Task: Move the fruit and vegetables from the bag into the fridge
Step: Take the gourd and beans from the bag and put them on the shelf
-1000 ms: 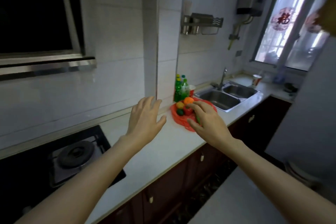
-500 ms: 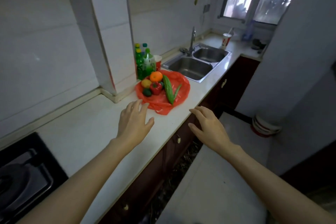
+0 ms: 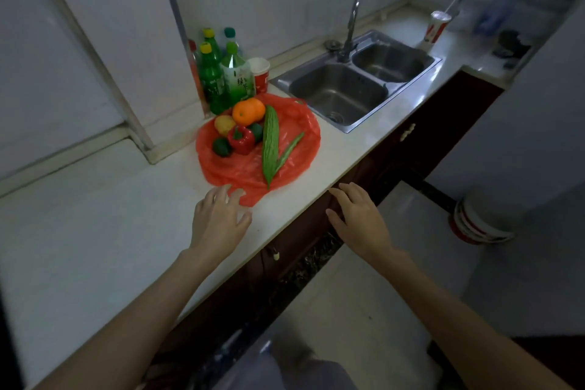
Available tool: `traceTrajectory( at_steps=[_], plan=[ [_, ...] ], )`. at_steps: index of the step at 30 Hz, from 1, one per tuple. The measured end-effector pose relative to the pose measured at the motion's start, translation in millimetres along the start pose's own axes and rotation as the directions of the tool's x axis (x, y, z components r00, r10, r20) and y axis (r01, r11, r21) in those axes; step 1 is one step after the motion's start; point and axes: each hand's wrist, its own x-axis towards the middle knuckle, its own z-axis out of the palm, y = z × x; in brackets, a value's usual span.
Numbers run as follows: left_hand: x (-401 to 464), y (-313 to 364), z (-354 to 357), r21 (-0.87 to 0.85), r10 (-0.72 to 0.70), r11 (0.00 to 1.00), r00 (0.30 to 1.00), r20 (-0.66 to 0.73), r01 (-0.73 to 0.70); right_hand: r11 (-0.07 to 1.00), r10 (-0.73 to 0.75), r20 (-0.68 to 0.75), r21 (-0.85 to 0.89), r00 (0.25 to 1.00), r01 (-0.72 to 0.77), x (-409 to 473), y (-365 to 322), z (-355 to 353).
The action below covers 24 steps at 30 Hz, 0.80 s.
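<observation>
Lying flat and spread open on a pale countertop (image 3: 95, 231), a red plastic bag (image 3: 294, 149) carries the produce on top of it. One long bitter gourd (image 3: 270, 144) runs lengthwise from the wall side toward the counter's front edge, its pointed tip nearest the viewer. One slim green bean pod (image 3: 289, 149) lies just beside it, angled so the two meet near that tip and splay apart farther back. At the bag's far left sit one orange (image 3: 248, 111), one yellowish potato (image 3: 224, 124), one red bell pepper (image 3: 241, 139) and two small dark green peppers (image 3: 221, 146), bunched together and touching.

The left hand (image 3: 218, 218) hovers palm down with fingers loosely spread, fingertips at the bag's near edge, holding nothing. The right hand (image 3: 359, 218) hangs past the counter's front edge, fingers relaxed and spread, also holding nothing.

Behind the bag stand four green bottles (image 3: 212, 79) and one red-and-white cup (image 3: 260, 74). A double steel sink (image 3: 351, 85) lies to the right.
</observation>
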Motion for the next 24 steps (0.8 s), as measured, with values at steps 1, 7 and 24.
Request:
traceTrajectory(
  at_steps=[1, 7, 24],
  plan=[
    [6.8, 4.6, 5.5, -0.004, -0.017, 1.000, 1.000, 0.008, 0.017, 1.000, -0.012, 0.024, 0.004, 1.000, 0.012, 8.3, 6.1, 4.5],
    [55.7, 16.9, 30.4, 0.000, -0.107, 0.994, 0.994, 0.026, 0.107, 0.994, -0.109, 0.088, 0.041, 0.990, 0.105, 73.0, 31.3, 32.2],
    [216.1, 31.2, 119.9, -0.121, -0.218, 0.965, 0.969, 0.114, 0.231, 0.953, -0.296, 0.125, 0.100, 0.947, 0.285, 231.7, 69.4, 68.1]
  ],
)
